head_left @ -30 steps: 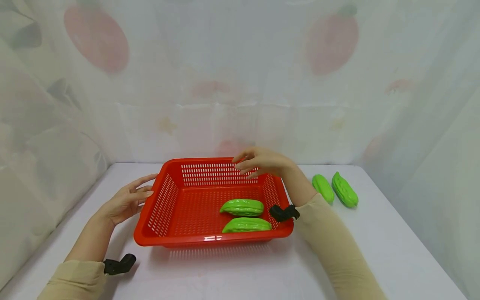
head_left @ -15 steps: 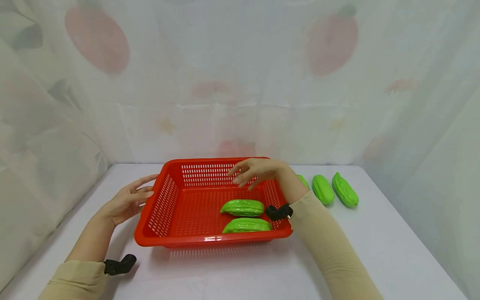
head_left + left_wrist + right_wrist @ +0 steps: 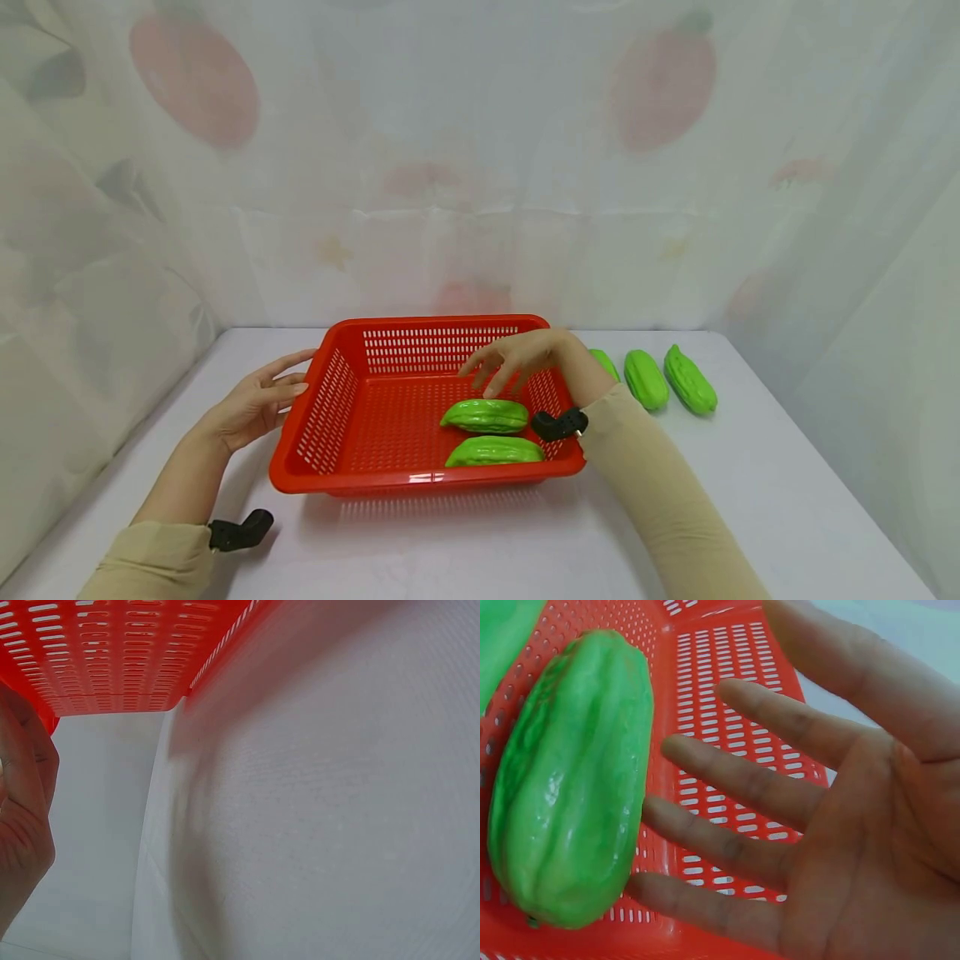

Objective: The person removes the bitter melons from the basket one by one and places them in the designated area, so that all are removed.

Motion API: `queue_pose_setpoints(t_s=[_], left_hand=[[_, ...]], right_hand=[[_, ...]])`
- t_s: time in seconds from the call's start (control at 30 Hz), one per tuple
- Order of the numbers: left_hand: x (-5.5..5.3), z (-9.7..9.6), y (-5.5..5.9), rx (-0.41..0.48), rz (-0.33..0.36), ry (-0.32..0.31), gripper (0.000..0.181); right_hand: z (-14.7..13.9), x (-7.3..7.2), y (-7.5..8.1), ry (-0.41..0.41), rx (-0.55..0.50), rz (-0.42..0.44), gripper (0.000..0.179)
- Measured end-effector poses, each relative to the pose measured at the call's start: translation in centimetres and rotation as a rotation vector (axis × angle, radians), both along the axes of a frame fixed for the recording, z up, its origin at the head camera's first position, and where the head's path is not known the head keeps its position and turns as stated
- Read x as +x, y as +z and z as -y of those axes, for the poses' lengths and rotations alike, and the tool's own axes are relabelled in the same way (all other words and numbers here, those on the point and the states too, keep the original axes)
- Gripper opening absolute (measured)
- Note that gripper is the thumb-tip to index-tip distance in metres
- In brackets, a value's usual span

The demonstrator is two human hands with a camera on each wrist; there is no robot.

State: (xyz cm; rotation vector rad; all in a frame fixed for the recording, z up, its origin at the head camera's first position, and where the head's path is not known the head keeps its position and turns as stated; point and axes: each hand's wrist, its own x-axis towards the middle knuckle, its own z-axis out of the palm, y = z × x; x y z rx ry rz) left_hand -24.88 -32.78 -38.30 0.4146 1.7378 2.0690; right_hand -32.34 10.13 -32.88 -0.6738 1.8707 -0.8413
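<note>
A red plastic basket [image 3: 386,479] stands in the middle of the table, with two green bitter melons inside: a rear one [image 3: 487,415] and a front one [image 3: 495,451]. My right hand [image 3: 525,357] hovers over the right part of the basket, just behind the rear melon. In the right wrist view its fingers are spread and nearly straight. Their tips come close to the side of a bitter melon [image 3: 574,787]; whether they touch, I cannot tell. My left hand [image 3: 258,404] rests its extended fingers against the basket's left rim. Only part of it shows in the left wrist view.
To the right of the basket, more bitter melons lie on the white table [image 3: 765,467]: a middle one [image 3: 646,380], one farther right [image 3: 690,381], and one partly hidden [image 3: 604,363] behind the right forearm. A printed white curtain [image 3: 465,250] encloses the back and sides.
My right hand has moved slightly left and down into the basket, lowering toward the rear melon. Part of another melon beside the basket has come into sight. My left hand stays put.
</note>
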Motion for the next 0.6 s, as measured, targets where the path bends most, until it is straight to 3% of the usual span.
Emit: queue_pose_setpoints(t_s=[0.33,0.6], left_hand=[[-0.1,0.0,-0.1,-0.010,-0.008,-0.009,0.046],[-0.1,0.0,-0.3,-0.038,0.000,0.010,0.048]], right_hand=[[0.1,-0.2,-0.9,0.023,0.091,0.019,0.065],[0.0,-0.1,-1.3,0.036,0.106,0.004,0.063]])
